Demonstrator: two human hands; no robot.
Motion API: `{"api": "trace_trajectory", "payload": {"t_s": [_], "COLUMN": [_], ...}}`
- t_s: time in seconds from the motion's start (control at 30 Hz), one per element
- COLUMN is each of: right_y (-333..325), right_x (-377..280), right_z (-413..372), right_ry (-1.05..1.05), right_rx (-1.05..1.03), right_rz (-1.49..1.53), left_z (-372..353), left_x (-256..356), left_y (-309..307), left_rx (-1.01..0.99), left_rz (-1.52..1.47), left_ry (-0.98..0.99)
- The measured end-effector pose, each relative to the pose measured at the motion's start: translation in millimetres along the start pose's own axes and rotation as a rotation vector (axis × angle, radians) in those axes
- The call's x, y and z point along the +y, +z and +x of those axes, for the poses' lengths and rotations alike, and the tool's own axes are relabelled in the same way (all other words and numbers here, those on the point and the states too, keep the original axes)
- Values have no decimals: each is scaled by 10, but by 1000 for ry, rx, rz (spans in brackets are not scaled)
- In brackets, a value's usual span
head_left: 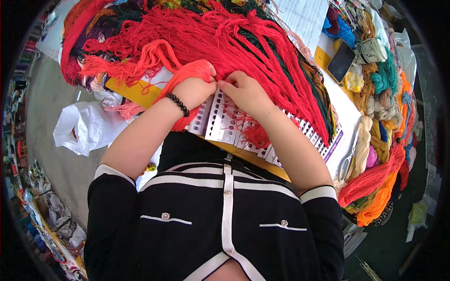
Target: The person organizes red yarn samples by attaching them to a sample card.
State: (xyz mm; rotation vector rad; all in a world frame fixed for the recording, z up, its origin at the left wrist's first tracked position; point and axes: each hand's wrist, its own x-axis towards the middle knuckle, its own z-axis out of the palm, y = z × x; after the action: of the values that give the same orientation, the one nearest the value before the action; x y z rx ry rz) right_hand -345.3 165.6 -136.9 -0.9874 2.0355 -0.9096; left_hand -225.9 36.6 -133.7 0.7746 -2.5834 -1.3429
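A skein of coral-red thread (194, 73) runs over my left hand (199, 89) and hangs down past its wrist. The fingers of that hand are closed on the skein. Close beside it, my right hand (243, 91) has thumb and forefinger pinched together, nearly touching the left fingertips; what lies in the pinch is too small to make out. Under both hands are white cards with rows of punched holes (217, 117). Loose red strands (255, 133) lie on the cards below my right hand. A thick spread of red thread (187, 35) covers the table beyond.
A white plastic bag (86, 126) sits at the left. On the right are a phone (341, 62), a patterned cup-like roll (371, 50), scissors (346, 164) and several coloured skeins (375, 180). A printed sheet (302, 21) lies at the back.
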Motion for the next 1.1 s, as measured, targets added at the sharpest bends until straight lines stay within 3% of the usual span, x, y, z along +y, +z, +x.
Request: {"api": "trace_trajectory", "payload": {"t_s": [0.1, 0.33, 0.43, 0.47, 0.53, 0.6, 0.67, 0.7, 0.73, 0.8, 0.87, 0.93, 0.97, 1.03, 1.1], "right_y": [-24, -8, 37, 52, 71, 27, -18, -44, -51, -86, -120, -150, -164, -163, -144], "right_x": [41, 21, 107, 137, 175, 154, 72, -24, -78, -59, -62, -99, -114, -142, -126], "right_z": [-30, -54, -41, -26, -1, -19, -77, -129, -160, -126, -106, -106, -106, -114, -100], "right_ry": [-19, -16, -2, -3, 74, 90, 111, 124, 137, 178, 216, 326, 401, 365, 327], "right_rx": [-27, -2, -7, 1, -70, -114, -164, -180, -197, -215, -235, -208, -215, -180, -148], "right_rz": [36, -30, 70, 71, 413, 574, 733, 791, 850, 802, 750, 727, 710, 607, 504], "left_z": [-34, -89, -125, -132, -174, -139, -148, -191, -188, -174, -151, -125, -182, -268, -381], "left_x": [-75, 73, 55, 99, 208, 66, 32, 218, 201, 136, 59, -117, -15, -70, -211], "left_y": [-119, -154, -176, -179, -182, -129, -15, -97, -44, 50, 33, -46, -193, -448, -854], "left_rx": [139, 97, -22, -27, -79, -147, -124, -192, -193, -89, -77, -185, -139, -17, 89], "left_rz": [235, 182, -1045, -1042, -1309, -1248, -940, -553, -556, 71, 139, -619, -877, -1146, -1253], "left_ry": [124, 74, -189, -183, -293, -274, -91, -122, -126, 279, 290, 41, -163, -221, -143]}}
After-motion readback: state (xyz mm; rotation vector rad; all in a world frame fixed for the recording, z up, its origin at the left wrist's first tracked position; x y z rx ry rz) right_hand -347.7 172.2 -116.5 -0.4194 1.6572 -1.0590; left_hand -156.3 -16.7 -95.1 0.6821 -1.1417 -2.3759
